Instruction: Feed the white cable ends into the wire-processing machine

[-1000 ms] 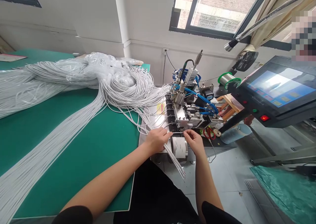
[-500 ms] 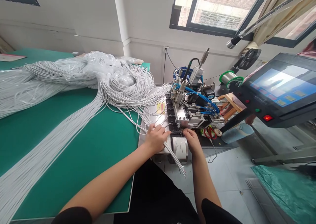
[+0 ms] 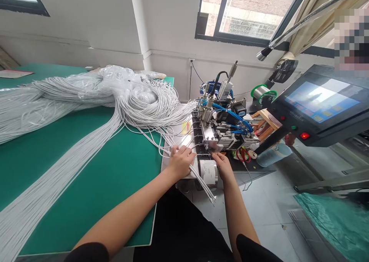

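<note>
My left hand [image 3: 181, 162] is closed around a few white cables [image 3: 203, 186], whose ends stick out below it toward the floor. A single white cable [image 3: 203, 154] runs from beside its fingertips across the black conveyor strip [image 3: 198, 137]. At that cable's far end, my right hand [image 3: 222, 165] has thumb and finger pinched together; the tip itself is hidden by the fingers. Just beyond the hands stands a machine [image 3: 210, 129] with metal blocks and blue air tubes. More white cables lie across the strip farther up, side by side.
Large bundles of white cable [image 3: 150, 104], partly in clear plastic, cover the far part of the green table [image 3: 121, 192]. A control screen [image 3: 319, 100] stands at the right, near a solder wire spool [image 3: 263, 94] and red-handled scissors [image 3: 243, 154]. Another person is partly visible at the right edge.
The view has shifted slightly. My right hand has moved a little closer to the conveyor strip at the cable's end. My left hand keeps its hold on the cables.
</note>
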Demonstrator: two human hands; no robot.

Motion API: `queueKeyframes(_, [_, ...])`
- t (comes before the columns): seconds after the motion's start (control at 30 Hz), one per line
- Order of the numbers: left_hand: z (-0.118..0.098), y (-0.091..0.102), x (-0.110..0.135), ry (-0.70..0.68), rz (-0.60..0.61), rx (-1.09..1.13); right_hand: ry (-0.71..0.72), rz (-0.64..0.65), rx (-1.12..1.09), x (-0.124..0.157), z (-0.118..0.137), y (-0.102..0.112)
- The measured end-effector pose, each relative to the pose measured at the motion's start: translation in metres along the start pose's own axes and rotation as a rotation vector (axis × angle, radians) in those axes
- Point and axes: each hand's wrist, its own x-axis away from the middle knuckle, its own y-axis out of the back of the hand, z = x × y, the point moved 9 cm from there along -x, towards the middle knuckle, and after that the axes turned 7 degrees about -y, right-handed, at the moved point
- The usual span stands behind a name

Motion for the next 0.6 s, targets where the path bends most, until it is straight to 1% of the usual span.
queueKeyframes(0.1, [0.001,-0.002,0.0,0.006,0.014,0.003,0.089,-0.08,0.126,0.01,0.011,0.01])
queueKeyframes(0.2, [0.005,-0.004,0.0,0.055,0.021,0.013,0.188,-0.144,0.233,0.029,0.028,0.017])
queueKeyframes(0.3, [0.007,-0.002,-0.001,0.081,0.015,0.027,0.225,-0.135,0.343,0.051,0.046,0.017])
queueKeyframes(0.37, [0.005,0.0,-0.003,0.049,0.009,0.046,0.227,-0.045,0.418,0.065,0.056,0.01])
queueKeyframes(0.4, [0.004,0.001,-0.003,0.031,0.004,0.056,0.222,0.019,0.462,0.072,0.059,0.004])
queueKeyframes(0.5, [0.002,0.004,-0.004,0.002,-0.011,0.074,0.187,0.264,0.627,0.09,0.061,-0.018])
queueKeyframes(0.6, [0.002,0.006,-0.005,-0.01,-0.032,0.074,0.148,0.52,0.76,0.106,0.051,-0.042])
